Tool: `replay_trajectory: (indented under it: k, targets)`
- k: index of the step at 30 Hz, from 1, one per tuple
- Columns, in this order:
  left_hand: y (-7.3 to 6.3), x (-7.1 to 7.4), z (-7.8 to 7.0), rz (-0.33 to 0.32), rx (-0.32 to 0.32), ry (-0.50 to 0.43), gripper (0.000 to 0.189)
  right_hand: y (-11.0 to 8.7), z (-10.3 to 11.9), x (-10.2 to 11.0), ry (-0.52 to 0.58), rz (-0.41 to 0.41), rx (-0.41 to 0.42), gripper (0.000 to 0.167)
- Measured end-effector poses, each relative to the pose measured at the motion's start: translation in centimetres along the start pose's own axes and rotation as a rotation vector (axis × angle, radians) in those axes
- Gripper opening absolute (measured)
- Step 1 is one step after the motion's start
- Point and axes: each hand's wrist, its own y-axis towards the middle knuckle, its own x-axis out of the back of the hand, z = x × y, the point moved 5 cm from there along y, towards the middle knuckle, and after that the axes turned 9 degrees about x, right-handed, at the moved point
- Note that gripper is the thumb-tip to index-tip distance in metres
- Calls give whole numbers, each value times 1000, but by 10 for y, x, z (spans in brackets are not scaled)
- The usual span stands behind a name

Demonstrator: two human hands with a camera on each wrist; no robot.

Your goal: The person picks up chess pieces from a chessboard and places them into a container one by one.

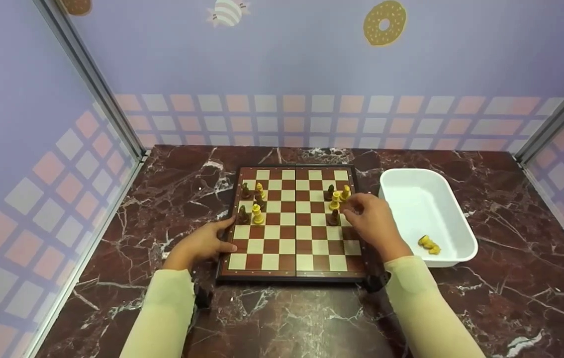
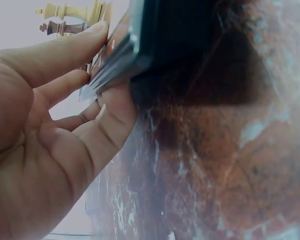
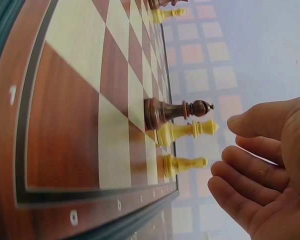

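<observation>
Pale sleeves (image 1: 160,313) reach from the bottom edge over a dark marble table (image 1: 272,318). Beyond them, the left hand (image 1: 205,242) pinches the left border of a chessboard (image 1: 287,248), its thumb on the top face, and the board lies flat on the table. The right hand (image 1: 372,219) hangs over the right side of the board, near the standing pieces, its fingers loosely bent and its thumb apart from them. Just beside the board, on the right, is a white tray (image 1: 416,199), and yellow chessmen (image 1: 429,243) lie in its near part, too small to count surely. On the board, a dark bishop (image 1: 334,217) stands upright, with a yellow king (image 1: 334,200) behind it. Near the left border, dark pieces (image 1: 243,215) and yellow pieces (image 1: 257,216) stand close together. Farthest is a purple wall (image 1: 302,49) with pink and white squares
</observation>
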Motion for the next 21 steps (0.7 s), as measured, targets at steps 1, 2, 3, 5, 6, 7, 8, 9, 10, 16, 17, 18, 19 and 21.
replay_trajectory:
  k: [1,2,3,5,6,7,8,9,10,16,17,18,19,21]
  targets:
    - [0,0,0,-2,-2,1,85,1,1,-1,-2,0,5,22]
    - [0,1,0,-2,-7,2,85,1,2,-2,-7,3,6,23]
    - [0,1,0,-3,-10,2,85,2,2,-4,-12,11,0,24]
    - [-1,1,1,1,-11,-4,85,3,3,-7,-18,34,-25,26]
    - [-1,1,1,2,-8,-11,85,4,3,-9,-20,50,-41,27]
    - [0,1,1,5,-6,-20,85,4,3,-10,-18,66,-58,29]
    - [0,1,1,10,-3,-27,86,5,3,-12,-9,80,-75,30]
    - [0,1,2,14,1,-31,86,5,3,-14,3,94,-92,30]
    - [0,0,1,15,6,-36,86,5,3,-16,15,103,-103,30]
    - [1,1,2,12,16,-37,87,8,0,-26,84,109,-123,26]
    - [1,1,3,12,17,-34,87,9,0,-27,91,107,-125,25]
    - [1,1,3,14,19,-31,87,9,0,-28,95,107,-127,24]
    - [1,1,3,16,19,-27,87,9,1,-29,100,108,-129,23]
    - [1,1,2,23,15,-11,86,10,2,-30,108,112,-128,22]
